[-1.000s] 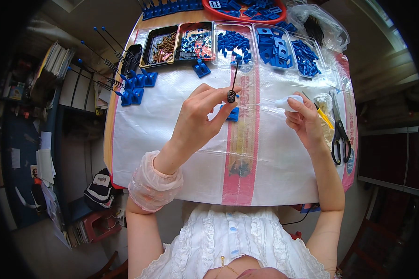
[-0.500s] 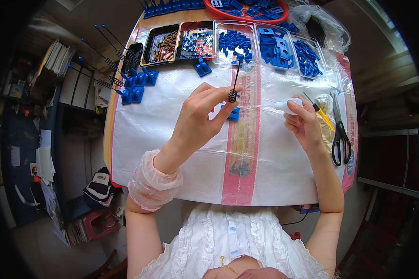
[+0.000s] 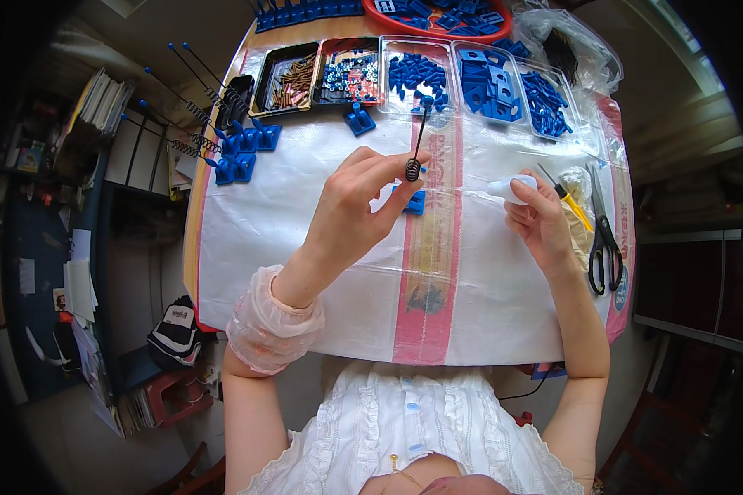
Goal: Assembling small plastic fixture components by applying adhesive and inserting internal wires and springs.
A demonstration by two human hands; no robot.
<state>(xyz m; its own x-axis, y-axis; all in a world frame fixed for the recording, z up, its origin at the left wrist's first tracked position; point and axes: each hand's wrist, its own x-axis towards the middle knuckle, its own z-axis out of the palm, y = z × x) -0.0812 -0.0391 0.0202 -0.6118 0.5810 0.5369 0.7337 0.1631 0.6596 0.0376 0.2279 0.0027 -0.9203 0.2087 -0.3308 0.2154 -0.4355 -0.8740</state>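
Observation:
Pinched between the thumb and fingers of my left hand (image 3: 357, 198) is a black coil spring (image 3: 412, 170). A thin black rod with a blue ball tip rises from the spring toward the trays. Just beyond those fingers a blue plastic part (image 3: 415, 202) shows, partly hidden by my hand. My right hand (image 3: 541, 216) is closed around a small white squeeze bottle (image 3: 516, 190), its nozzle pointing left. A yellow utility knife (image 3: 573, 206) and black scissors (image 3: 604, 247) lie right of that hand.
Along the far side stand trays of brass screws (image 3: 295, 81), small nuts (image 3: 351, 76) and blue plastic parts (image 3: 417, 74). Blue bases with springs and rods (image 3: 243, 148) stand at the left. A red basin (image 3: 504, 31) of blue parts sits at the back.

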